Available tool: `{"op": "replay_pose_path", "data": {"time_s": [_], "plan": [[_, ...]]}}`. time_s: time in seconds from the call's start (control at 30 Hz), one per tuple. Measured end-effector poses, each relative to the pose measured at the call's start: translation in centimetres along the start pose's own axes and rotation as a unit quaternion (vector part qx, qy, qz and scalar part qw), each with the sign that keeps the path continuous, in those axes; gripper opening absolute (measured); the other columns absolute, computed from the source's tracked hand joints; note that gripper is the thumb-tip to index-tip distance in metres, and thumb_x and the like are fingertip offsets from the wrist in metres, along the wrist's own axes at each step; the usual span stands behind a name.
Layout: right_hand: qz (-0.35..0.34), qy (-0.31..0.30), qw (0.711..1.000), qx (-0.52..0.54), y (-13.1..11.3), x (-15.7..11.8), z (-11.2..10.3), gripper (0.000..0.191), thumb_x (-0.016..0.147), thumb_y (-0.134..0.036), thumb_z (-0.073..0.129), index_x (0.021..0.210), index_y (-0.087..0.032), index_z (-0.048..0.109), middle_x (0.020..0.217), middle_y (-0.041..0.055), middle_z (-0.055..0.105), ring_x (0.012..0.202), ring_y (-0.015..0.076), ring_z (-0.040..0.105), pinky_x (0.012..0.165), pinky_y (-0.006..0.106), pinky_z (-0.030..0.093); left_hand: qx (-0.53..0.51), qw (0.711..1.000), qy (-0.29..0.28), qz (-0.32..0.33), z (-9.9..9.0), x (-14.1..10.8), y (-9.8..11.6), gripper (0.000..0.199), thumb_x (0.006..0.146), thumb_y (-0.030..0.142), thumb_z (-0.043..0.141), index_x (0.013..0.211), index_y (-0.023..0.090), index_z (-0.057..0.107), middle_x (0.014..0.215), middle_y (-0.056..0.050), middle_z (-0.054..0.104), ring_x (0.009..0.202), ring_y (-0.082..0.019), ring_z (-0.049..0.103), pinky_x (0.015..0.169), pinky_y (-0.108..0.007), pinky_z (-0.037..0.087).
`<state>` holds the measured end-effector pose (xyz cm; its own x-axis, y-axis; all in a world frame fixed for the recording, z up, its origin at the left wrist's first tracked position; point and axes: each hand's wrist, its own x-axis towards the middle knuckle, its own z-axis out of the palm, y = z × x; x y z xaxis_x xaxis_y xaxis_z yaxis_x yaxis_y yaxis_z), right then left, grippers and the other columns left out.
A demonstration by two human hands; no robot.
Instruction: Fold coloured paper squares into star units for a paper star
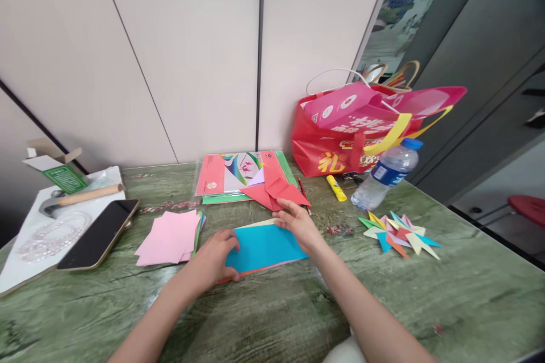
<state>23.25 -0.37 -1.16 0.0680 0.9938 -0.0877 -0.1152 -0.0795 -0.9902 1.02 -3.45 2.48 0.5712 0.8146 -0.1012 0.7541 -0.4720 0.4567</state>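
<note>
A stack of coloured paper strips lies flat on the table, blue on top, with orange, pink and cream edges peeking out. My left hand grips its left end, thumb at the near corner and fingers at the far one. Over the right end rests my right hand, fingers stretched out and apart; its fingertips reach the far edge, close to a red folded paper piece. That piece sits on a packet of coloured paper. To the left is a pile of pink paper squares with other colours beneath.
On the right stand a water bottle, a yellow glue stick and a red gift bag; a multicoloured folded paper star lies nearer. At left are a phone, a hammer, beads and a green box.
</note>
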Motion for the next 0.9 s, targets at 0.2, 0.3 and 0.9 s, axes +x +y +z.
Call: {"op": "replay_pose_path", "data": {"time_s": [0.2,0.3,0.9], "plan": [[-0.044,-0.043,0.993,-0.106,-0.3,-0.7,0.6,0.025,0.063,-0.019,0.059,0.087,-0.017,0.063,0.087,0.0049,0.065,0.075,0.0184,0.061,0.07,0.033,0.049,-0.006,1.0,0.005,-0.002,0.2,-0.2,-0.6,0.035,0.058,0.017,0.071,0.09,0.02,0.058,0.117,-0.009,0.051,0.11,-0.027,0.047,0.092,-0.038,0.037],[-0.078,-0.079,0.977,-0.182,-0.3,-1.4,1.0,0.023,0.063,-0.015,0.059,0.085,-0.018,0.065,0.087,0.0041,0.066,0.073,0.0175,0.06,0.071,0.032,0.047,-0.014,1.0,0.001,0.001,0.2,-0.3,-0.7,0.035,0.057,0.017,0.07,0.09,0.019,0.058,0.118,-0.009,0.05,0.108,-0.027,0.049,0.09,-0.039,0.038],[-0.191,-0.143,0.891,-0.386,0.0,-2.8,2.1,0.02,0.075,-0.026,0.059,0.094,-0.02,0.064,0.088,0.0073,0.065,0.079,0.0205,0.06,0.068,0.03,0.046,-0.012,1.0,0.016,0.004,-0.7,-0.3,0.7,0.021,0.074,0.014,0.047,0.062,0.02,0.063,0.11,-0.011,0.064,0.112,-0.027,0.05,0.091,-0.038,0.039]]}}
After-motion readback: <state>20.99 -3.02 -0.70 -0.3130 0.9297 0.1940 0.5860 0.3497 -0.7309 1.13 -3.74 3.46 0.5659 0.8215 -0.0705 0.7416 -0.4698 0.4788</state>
